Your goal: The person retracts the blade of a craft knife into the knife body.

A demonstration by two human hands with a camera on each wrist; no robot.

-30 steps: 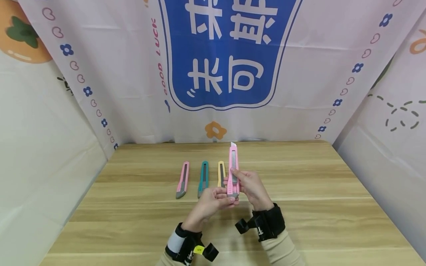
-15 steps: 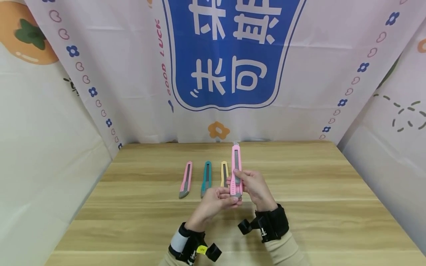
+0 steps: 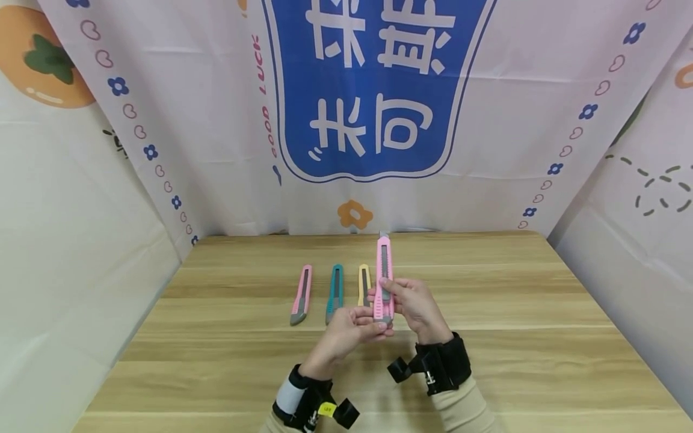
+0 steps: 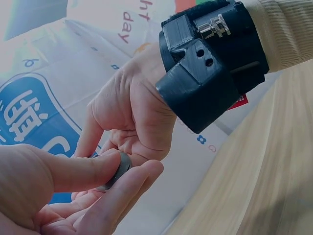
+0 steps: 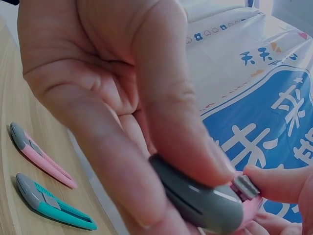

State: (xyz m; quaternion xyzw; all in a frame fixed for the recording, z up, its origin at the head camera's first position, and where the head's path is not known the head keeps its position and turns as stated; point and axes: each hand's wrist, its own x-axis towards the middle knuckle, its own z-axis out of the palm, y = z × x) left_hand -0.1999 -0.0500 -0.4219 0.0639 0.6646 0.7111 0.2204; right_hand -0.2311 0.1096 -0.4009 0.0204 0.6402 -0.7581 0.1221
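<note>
Both hands hold a pink box cutter (image 3: 382, 258) upright above the table, a short piece of blade (image 3: 383, 234) showing at its top. The left hand (image 3: 343, 334) pinches its grey lower end between thumb and fingers; that end (image 4: 120, 169) shows between thumb and finger in the left wrist view. The right hand (image 3: 417, 307) grips the body from the right, its thumb (image 5: 279, 185) at the grey slider (image 5: 246, 187) in the right wrist view. Lying to the left are a second pink cutter (image 3: 301, 294), a teal cutter (image 3: 335, 288) and a yellow cutter (image 3: 363, 279), partly hidden by the hands.
The wooden table (image 3: 216, 361) extends around the hands. A printed white cloth (image 3: 233, 198) with a blue emblem hangs along its back edge, and cloth walls stand at both sides. Each wrist carries a black strap with a camera.
The whole head view has shifted slightly. The blade tip looked bright a second ago and is greyer now. Both hands keep their hold on the pink box cutter.
</note>
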